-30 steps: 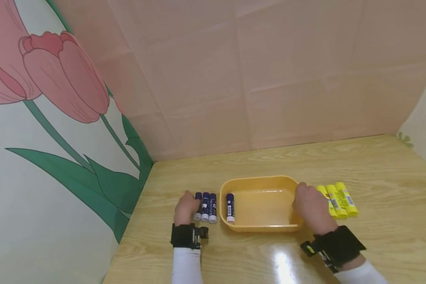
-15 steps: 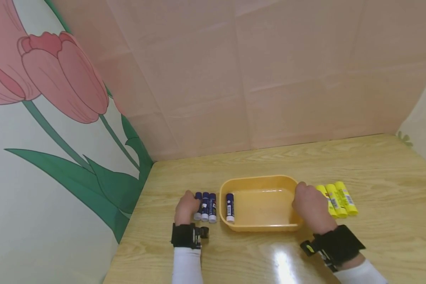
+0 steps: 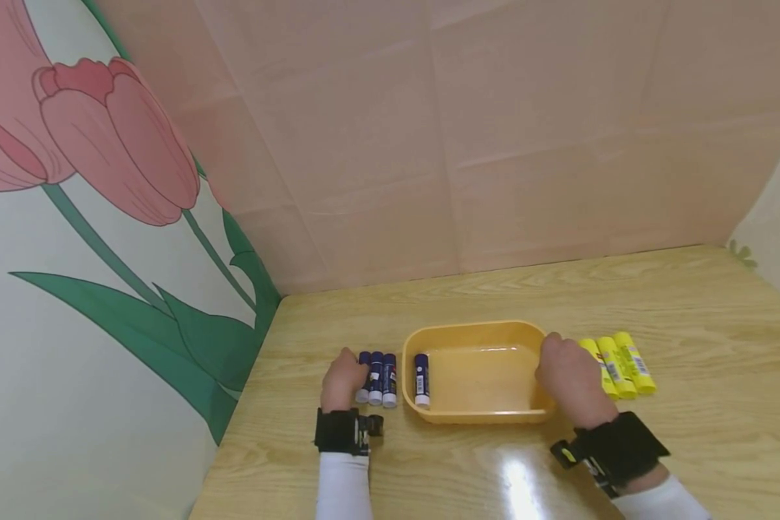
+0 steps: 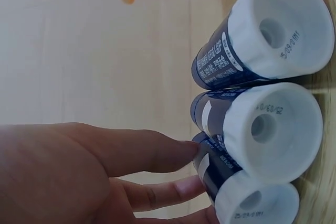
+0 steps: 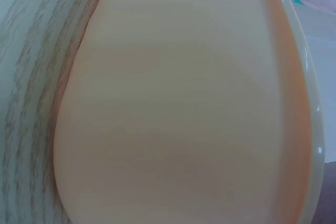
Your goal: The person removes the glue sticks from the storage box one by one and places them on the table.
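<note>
My left hand (image 3: 343, 379) is at the leftmost blue glue stick (image 3: 362, 396) of a row of three lying on the table. In the left wrist view the thumb and fingers pinch that glue stick (image 4: 215, 169) by its blue end, its white base towards the camera. Two more blue glue sticks lie close beside it. My right hand (image 3: 568, 375) grips the right end of a yellow-orange tray (image 3: 481, 417). Only the tray's side (image 5: 178, 103) fills the right wrist view, where no fingers show. Inside the tray, along its left wall, lies one blue glue stick (image 3: 422, 379).
Several yellow glue sticks (image 3: 624, 367) lie side by side to the right of the tray, partly behind my right hand. The wooden table (image 3: 429, 477) meets a pink-covered backdrop (image 3: 442, 144) behind and a tulip-painted wall (image 3: 117, 144) on the left.
The left hand and the leftmost glue stick have shifted very slightly to the right. The right hand and the tray stay in place.
</note>
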`<state>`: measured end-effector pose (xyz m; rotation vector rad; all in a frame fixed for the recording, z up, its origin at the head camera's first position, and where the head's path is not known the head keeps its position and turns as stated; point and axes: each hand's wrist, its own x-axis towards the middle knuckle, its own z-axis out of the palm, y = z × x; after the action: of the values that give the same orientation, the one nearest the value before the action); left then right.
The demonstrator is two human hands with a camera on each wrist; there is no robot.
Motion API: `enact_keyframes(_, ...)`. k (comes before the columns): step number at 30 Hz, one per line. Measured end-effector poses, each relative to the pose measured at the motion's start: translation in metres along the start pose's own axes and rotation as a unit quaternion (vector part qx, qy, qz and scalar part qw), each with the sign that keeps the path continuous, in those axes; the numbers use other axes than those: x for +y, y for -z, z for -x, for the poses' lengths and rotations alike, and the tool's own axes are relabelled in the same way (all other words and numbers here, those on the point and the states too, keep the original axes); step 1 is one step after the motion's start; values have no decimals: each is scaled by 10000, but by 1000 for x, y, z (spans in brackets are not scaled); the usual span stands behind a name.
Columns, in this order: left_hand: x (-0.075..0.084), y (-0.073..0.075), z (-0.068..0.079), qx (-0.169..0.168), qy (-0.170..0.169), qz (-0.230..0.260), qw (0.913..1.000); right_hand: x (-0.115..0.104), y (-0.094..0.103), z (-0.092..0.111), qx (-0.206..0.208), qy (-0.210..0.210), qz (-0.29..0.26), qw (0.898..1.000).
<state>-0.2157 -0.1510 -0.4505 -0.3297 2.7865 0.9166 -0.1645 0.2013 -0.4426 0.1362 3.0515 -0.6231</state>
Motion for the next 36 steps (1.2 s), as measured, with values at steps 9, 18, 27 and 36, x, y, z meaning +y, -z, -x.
enact_keyframes(9,-3,1,-3,44,24,-69,10000,-1,1,1,111,68,3,9999)
enact_keyframes(18,7,4,1,321,29,-130,9994,-2,1,0,31,38,29,10000)
enact_keyframes(27,20,10,5,462,-262,-405,9978,-2,1,1,68,81,31,9999)
enact_keyframes(36,35,12,16,557,-552,-257,9966,-1,0,3,231,184,21,9996)
